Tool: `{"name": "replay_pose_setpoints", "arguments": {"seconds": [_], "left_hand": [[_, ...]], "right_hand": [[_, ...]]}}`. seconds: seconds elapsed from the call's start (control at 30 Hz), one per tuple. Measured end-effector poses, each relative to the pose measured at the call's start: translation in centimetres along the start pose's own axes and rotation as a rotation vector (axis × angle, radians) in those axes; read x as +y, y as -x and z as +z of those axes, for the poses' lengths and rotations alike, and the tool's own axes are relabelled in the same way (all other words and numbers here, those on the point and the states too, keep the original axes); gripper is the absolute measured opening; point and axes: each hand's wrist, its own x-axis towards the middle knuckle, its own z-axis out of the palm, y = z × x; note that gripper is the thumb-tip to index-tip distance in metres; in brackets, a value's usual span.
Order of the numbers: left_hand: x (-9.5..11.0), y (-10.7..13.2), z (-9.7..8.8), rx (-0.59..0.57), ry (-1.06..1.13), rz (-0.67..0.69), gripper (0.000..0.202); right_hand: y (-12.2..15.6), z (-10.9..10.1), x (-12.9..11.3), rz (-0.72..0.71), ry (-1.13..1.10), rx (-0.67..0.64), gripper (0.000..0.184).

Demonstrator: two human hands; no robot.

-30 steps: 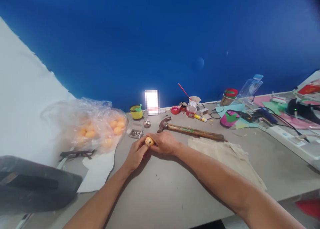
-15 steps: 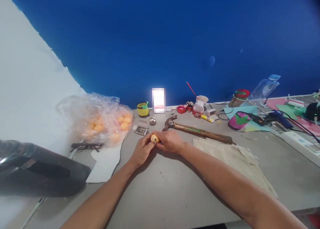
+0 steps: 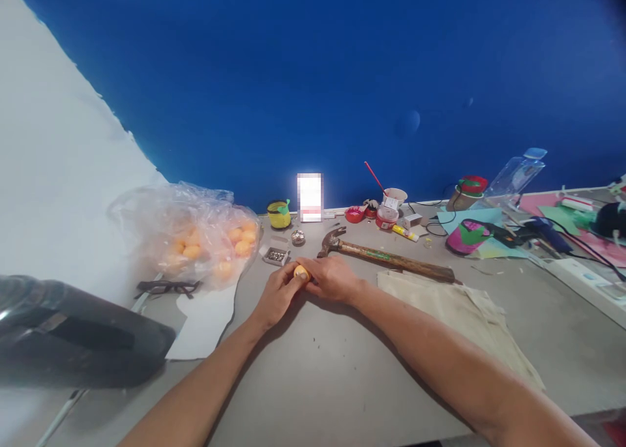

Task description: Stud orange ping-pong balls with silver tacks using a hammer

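Both of my hands hold one small orange ball (image 3: 302,273), which looks like a table-tennis ball, just above the grey table. My left hand (image 3: 280,293) grips it from the left, its thumb lying across the near side. My right hand (image 3: 336,278) has its fingers closed round the right side. Behind my left hand sits a small open box (image 3: 276,255) of shiny metal bits, too small to name surely. A silvery ball (image 3: 298,237) stands just beyond it. The claw hammer (image 3: 391,254) lies behind my right hand, head to the left.
Clear plastic bags (image 3: 195,206) of orange balls lie at the left, with glasses (image 3: 169,287) and a dark cylinder (image 3: 83,330) nearer. Folded beige cloth (image 3: 450,323) lies under my right forearm. Paint pots (image 3: 386,216), a yellow tube (image 3: 405,232) and a power strip (image 3: 591,281) stand or lie rightward.
The ball has turned a little in my fingers, and my left thumb now covers the dark spots that showed on its face. Both hands stay in nearly the same place.
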Motion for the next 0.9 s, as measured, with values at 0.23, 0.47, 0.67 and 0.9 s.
{"name": "replay_pose_setpoints", "arguments": {"seconds": [0.23,0.47,0.67,0.9], "left_hand": [[0.2,0.2,0.1,0.013,-0.019,0.002,0.037],[-0.5,0.2,0.5,0.164,-0.088,0.07,0.039],[-1.9,0.3,0.6,0.34,-0.233,0.148,0.033],[-1.6,0.3,0.3,0.298,-0.426,0.32,0.02]], "right_hand": [[0.0,-0.2,-0.1,0.012,-0.005,-0.013,0.039],[-0.1,-0.5,-0.4,0.08,0.002,-0.004,0.033],[-0.3,-0.6,-0.7,0.162,0.057,-0.046,0.033],[-0.3,-0.7,-0.9,0.181,0.094,-0.064,0.033]]}}
